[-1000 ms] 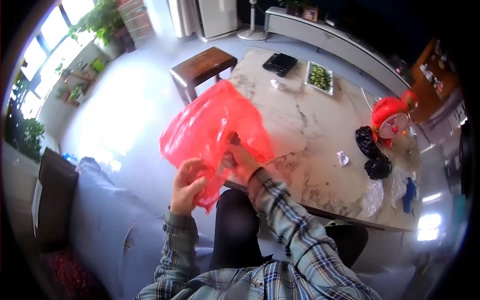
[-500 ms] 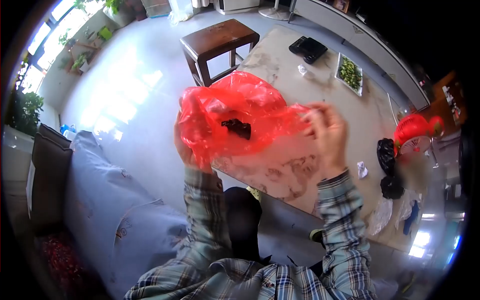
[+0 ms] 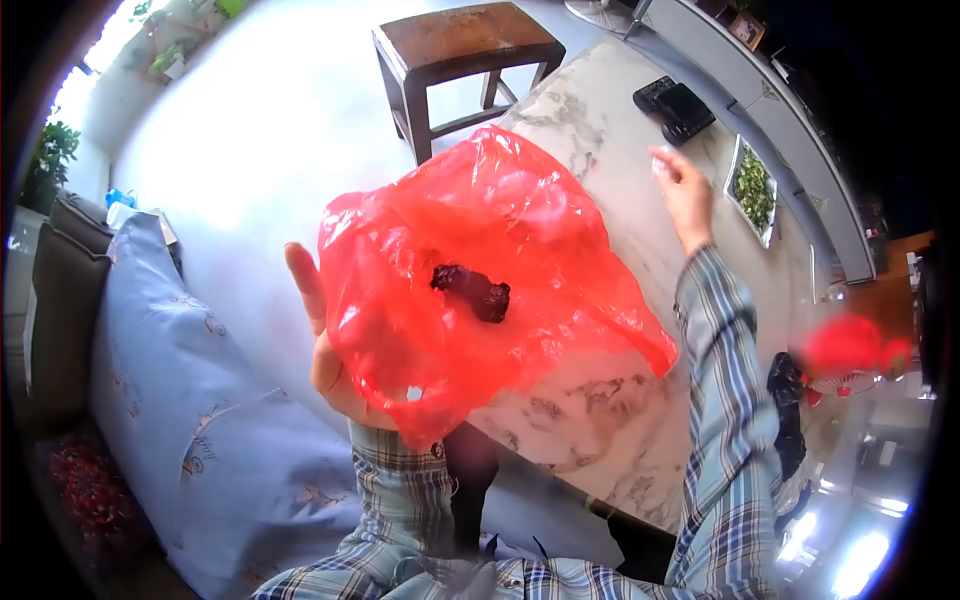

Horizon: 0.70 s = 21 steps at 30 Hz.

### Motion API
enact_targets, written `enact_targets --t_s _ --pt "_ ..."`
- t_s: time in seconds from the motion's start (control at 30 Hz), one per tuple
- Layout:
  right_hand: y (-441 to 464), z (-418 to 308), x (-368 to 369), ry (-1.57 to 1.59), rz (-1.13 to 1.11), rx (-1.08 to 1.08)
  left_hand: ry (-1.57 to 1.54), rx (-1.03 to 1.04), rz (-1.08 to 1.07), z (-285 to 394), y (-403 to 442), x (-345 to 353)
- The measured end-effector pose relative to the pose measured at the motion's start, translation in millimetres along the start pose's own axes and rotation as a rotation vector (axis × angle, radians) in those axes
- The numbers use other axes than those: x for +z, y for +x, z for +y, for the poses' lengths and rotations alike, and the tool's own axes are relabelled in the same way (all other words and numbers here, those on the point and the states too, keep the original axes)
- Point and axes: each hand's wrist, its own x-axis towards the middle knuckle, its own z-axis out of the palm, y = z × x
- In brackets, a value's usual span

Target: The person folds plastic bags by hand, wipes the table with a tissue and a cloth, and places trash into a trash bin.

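Observation:
A thin red plastic bag lies spread out over my left hand, which holds it up from below. The thumb sticks out at the bag's left edge, and the other fingers are mostly hidden under the plastic. A small dark crumpled bundle rests in the middle of the bag. My right hand is off the bag, reaching over the far part of the table. Its fingertips are pinched at a small crumpled white piece, which looks like tissue or plastic.
Below is a marble-patterned table. Past my right hand are a black device and a tray of chopped greens. Black plastic bags and a red fan are at right. A wooden stool stands beyond; a cloth-covered sofa is left.
My right hand has let go of the red bag's edge and moved forward to the white piece. The bag has spread wider over my left hand. The view has shifted.

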Motion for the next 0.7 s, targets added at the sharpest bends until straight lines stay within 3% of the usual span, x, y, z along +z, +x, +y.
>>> enact_targets --t_s 0.07,0.1,0.2,0.23,0.27,0.3,0.33,0.4,0.43,0.5,0.53,0.57,0.6,0.63,0.7 --pt "-52 -112 -37 0.345 0.073 -0.101 -0.004 0.014 -0.003 0 -1 1" --pt "-87 -146 -44 0.388 0.142 -0.252 -0.011 0.027 -0.007 0 -2 3" --pt "-148 -217 -40 0.292 -0.425 -0.688 0.095 0.031 -0.011 3 -11 10" --pt "-156 -224 -22 0.148 -0.490 -0.576 0.158 0.029 -0.014 5 -14 14" --pt "-154 -209 19 0.282 -0.230 -0.561 0.239 -0.004 0.026 11 -18 14" --pt "-142 -208 29 0.157 -0.301 -0.268 0.320 -0.032 0.058 18 -21 15" --pt "-127 -191 41 -0.041 -0.391 -0.117 0.359 -0.074 0.103 26 -23 17" --pt "-113 -175 28 -0.103 -0.303 0.066 0.672 -0.153 0.023 42 -18 20" --pt "-117 -167 29 -0.183 -0.217 -0.013 0.901 -0.171 -0.019 48 -14 16" --pt "-128 -132 14 -0.392 -0.022 -0.115 1.410 -0.247 -0.333 39 -16 -10" --pt "-135 -121 7 -0.491 0.122 -0.131 1.933 -0.123 -0.681 21 -20 2" --pt "-137 -112 1 -0.510 0.242 -0.124 2.096 -0.197 -0.834 1 -24 -12" --pt "-135 -117 -12 -0.529 0.362 -0.130 2.049 -0.189 -0.930 -18 -21 -32" --pt "-134 -122 -26 -0.529 0.339 0.037 2.009 -0.158 -1.016 -40 -8 -56" --pt "-141 -134 -55 -0.480 0.365 0.064 2.215 0.208 -1.096 -87 36 -102"
